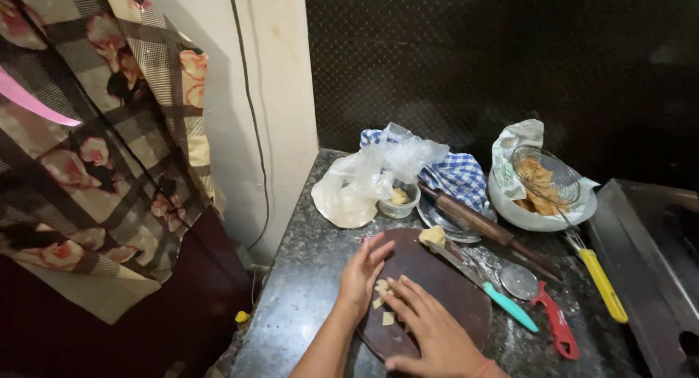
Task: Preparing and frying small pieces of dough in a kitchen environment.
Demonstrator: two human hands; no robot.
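My left hand [362,273] lies on the left edge of a round dark wooden board [451,287], fingers spread, touching small cut squares of pale dough [381,286]. My right hand [431,327] rests flat on the board beside it, fingertips at the same pieces; one more dough square [388,318] lies just left of it. A lump of dough [432,236] sits at the board's far rim. A knife with a teal handle [510,306] lies across the board's right side.
On the dark granite counter [298,298]: a wooden rolling pin [484,227], a red-handled pastry wheel [542,305], a yellow-handled wire skimmer [582,232] over a bowl of fried pieces [539,203], plastic bags [364,181], a blue checked cloth [459,176]. A patterned cloth [95,145] hangs at left.
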